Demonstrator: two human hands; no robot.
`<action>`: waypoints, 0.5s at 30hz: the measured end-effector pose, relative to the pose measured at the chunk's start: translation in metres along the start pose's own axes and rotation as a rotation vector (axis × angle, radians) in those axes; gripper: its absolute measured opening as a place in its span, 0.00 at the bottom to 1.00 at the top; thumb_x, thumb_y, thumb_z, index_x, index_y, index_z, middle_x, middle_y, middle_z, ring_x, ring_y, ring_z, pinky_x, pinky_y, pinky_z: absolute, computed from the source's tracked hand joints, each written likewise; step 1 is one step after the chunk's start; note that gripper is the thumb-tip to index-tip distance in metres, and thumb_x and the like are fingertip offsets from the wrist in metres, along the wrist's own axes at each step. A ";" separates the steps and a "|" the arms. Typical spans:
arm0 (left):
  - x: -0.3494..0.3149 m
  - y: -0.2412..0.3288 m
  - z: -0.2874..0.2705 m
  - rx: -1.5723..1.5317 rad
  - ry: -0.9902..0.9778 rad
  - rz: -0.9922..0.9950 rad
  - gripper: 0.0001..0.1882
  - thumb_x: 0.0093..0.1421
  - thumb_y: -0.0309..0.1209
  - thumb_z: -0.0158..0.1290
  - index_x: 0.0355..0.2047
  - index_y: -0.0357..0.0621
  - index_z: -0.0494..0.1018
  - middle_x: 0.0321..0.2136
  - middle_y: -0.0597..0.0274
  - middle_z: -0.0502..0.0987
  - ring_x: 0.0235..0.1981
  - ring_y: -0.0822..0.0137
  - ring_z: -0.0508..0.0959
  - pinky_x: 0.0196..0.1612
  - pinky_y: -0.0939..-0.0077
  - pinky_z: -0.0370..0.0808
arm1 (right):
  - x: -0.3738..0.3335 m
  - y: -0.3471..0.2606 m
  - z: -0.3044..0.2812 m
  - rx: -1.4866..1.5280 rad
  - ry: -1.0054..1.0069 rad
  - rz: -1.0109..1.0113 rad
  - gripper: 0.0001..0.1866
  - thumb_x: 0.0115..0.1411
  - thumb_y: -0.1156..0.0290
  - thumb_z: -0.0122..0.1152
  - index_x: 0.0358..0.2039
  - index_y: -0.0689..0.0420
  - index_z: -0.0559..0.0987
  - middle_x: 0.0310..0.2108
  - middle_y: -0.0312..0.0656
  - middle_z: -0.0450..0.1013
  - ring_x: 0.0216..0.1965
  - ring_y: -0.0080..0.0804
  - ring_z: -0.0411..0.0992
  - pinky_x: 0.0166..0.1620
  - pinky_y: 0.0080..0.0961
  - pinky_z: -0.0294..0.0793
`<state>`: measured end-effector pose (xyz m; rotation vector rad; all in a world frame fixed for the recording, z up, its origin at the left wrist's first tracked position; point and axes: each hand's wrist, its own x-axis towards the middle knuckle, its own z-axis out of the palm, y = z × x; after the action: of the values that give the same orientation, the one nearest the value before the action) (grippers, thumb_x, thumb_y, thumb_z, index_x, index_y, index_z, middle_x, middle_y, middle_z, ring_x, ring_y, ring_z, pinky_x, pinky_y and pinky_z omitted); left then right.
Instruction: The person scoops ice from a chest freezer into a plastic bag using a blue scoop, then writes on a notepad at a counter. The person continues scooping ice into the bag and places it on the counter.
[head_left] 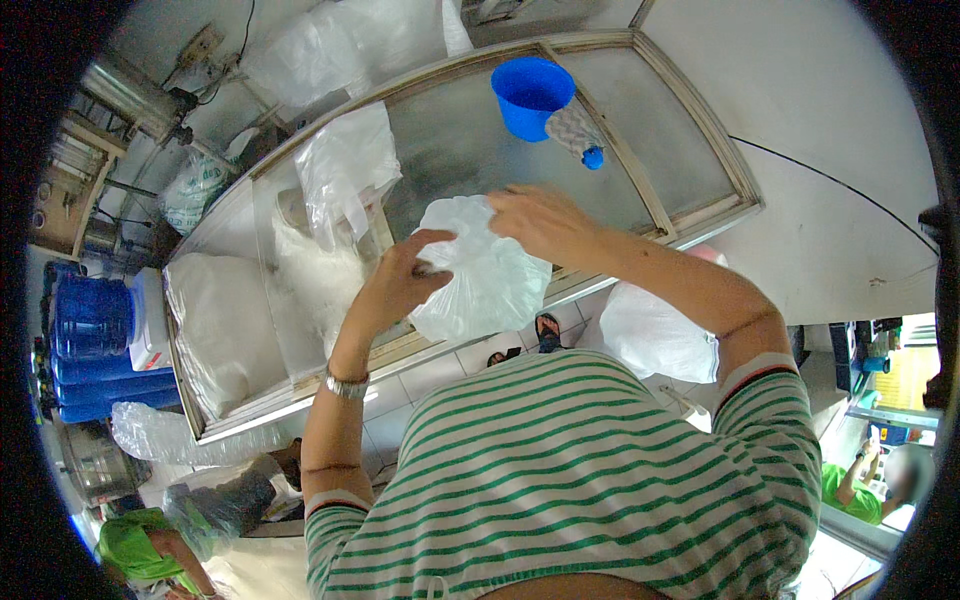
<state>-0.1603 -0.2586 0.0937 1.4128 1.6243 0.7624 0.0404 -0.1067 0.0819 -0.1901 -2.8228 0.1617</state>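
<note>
A white, translucent plastic bag (485,275) hangs in front of me over the near edge of the glass-topped case, its upper part bunched and creased. My left hand (400,280), with a metal watch on its wrist, curls its fingers and thumb on the bag's left side. From the right, my right hand (540,225) pinches the bag's upper rim; its fingertips are partly hidden. What the bag contains, if anything, I cannot make out. Beyond the left hand, another clear plastic bag (348,165) lies on the case.
On the glass top (440,120) stand a blue bucket (533,95) and a grey cloth (572,133). A stack of white plastic sheets (222,325) fills the left end. A full white sack (655,325) is on the floor at right. Co-workers in green are at lower left and far right.
</note>
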 end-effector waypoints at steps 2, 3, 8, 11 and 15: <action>0.014 0.000 0.006 -0.280 -0.116 -0.046 0.21 0.53 0.28 0.58 0.48 0.46 0.71 0.17 0.73 0.67 0.15 0.79 0.59 0.19 0.81 0.57 | 0.026 0.000 -0.002 -0.092 0.117 -0.169 0.06 0.55 0.67 0.57 0.30 0.54 0.78 0.31 0.42 0.72 0.37 0.41 0.71 0.40 0.38 0.72; 0.017 -0.003 0.007 -0.331 -0.121 -0.051 0.20 0.53 0.27 0.56 0.48 0.44 0.72 0.15 0.75 0.64 0.15 0.80 0.57 0.19 0.83 0.55 | 0.035 0.004 -0.003 -0.114 0.225 -0.284 0.05 0.55 0.68 0.56 0.29 0.53 0.78 0.32 0.41 0.72 0.39 0.40 0.71 0.40 0.37 0.72; 0.025 -0.024 0.017 -0.833 -0.028 -0.291 0.16 0.54 0.24 0.51 0.44 0.41 0.75 0.12 0.81 0.57 0.13 0.84 0.53 0.18 0.87 0.49 | 0.024 0.016 0.019 0.303 0.103 0.174 0.05 0.54 0.66 0.58 0.25 0.50 0.79 0.30 0.36 0.71 0.35 0.38 0.72 0.37 0.36 0.71; 0.023 -0.036 0.029 -1.107 0.014 -0.194 0.15 0.54 0.24 0.50 0.44 0.40 0.75 0.12 0.81 0.56 0.13 0.84 0.52 0.18 0.87 0.49 | 0.001 -0.010 0.055 0.417 0.263 0.288 0.05 0.53 0.64 0.61 0.26 0.51 0.80 0.28 0.36 0.70 0.32 0.37 0.72 0.35 0.36 0.71; 0.020 -0.043 0.037 -1.009 0.180 -0.126 0.21 0.54 0.25 0.50 0.50 0.38 0.73 0.13 0.79 0.57 0.14 0.82 0.52 0.19 0.86 0.49 | 0.010 -0.038 0.088 0.510 0.550 0.291 0.07 0.52 0.64 0.64 0.27 0.53 0.80 0.27 0.36 0.71 0.29 0.38 0.72 0.35 0.34 0.70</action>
<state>-0.1485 -0.2494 0.0352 0.5189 1.1279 1.3926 -0.0005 -0.1506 0.0062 -0.4462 -2.1150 0.7551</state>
